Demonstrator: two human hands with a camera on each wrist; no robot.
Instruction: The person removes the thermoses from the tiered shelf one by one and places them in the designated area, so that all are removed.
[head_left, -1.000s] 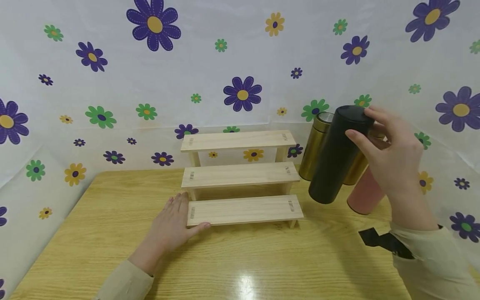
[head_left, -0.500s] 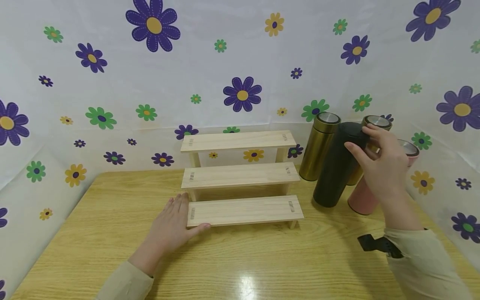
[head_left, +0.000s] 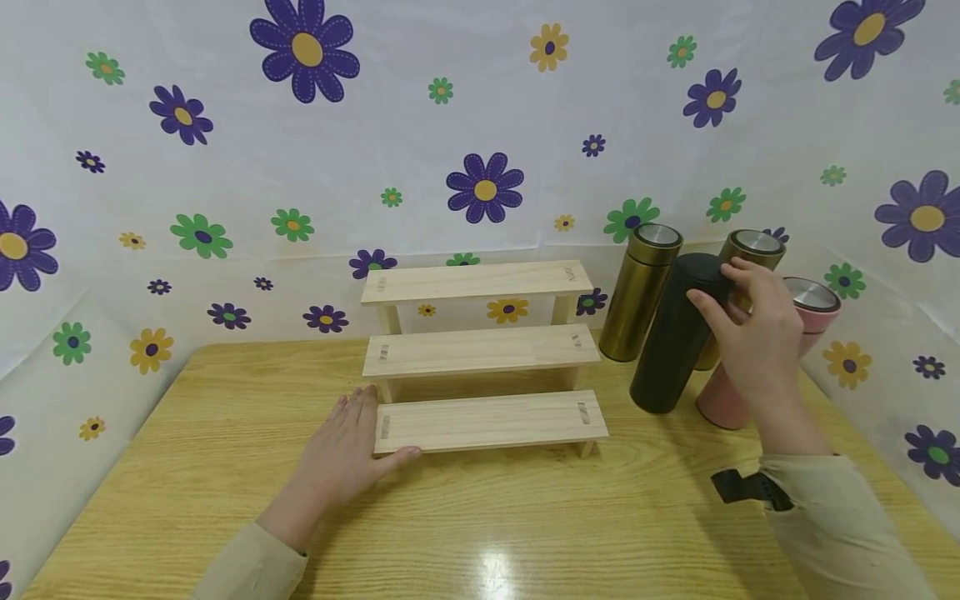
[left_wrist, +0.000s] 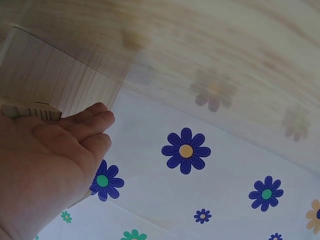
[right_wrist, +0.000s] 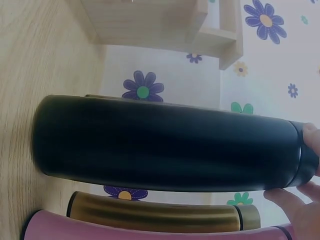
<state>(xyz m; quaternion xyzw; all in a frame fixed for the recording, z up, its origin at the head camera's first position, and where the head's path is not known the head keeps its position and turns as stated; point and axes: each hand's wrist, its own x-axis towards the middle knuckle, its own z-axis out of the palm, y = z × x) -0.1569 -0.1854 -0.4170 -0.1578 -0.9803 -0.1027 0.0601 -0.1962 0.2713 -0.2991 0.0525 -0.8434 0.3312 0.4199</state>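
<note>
My right hand [head_left: 753, 342] grips a tall black thermos bottle [head_left: 675, 342] by its top, thumb on one side and fingers on the other. The bottle's base is down at the tabletop; whether it touches is hard to tell. In the right wrist view the black bottle [right_wrist: 165, 145] crosses the frame, fingertips [right_wrist: 284, 200] around its cap. A three-step wooden stand [head_left: 487, 421] is at the centre. My left hand [head_left: 337, 454] rests against its left end, fingers straight, thumb along the lowest step's front edge. The left wrist view shows that hand [left_wrist: 50, 165] beside the wood.
Two gold thermos bottles [head_left: 632, 304] stand behind the black one, the right-hand one [head_left: 753, 243] partly covered. A pink bottle [head_left: 723, 396] stands at the right, partly behind my right hand. A flowered cloth [head_left: 412, 133] hangs behind the wooden table [head_left: 480, 517].
My right hand has lowered the black bottle towards the tabletop and shifted slightly left. More of the gold and pink bottles shows now. The left hand and the stand have stayed put.
</note>
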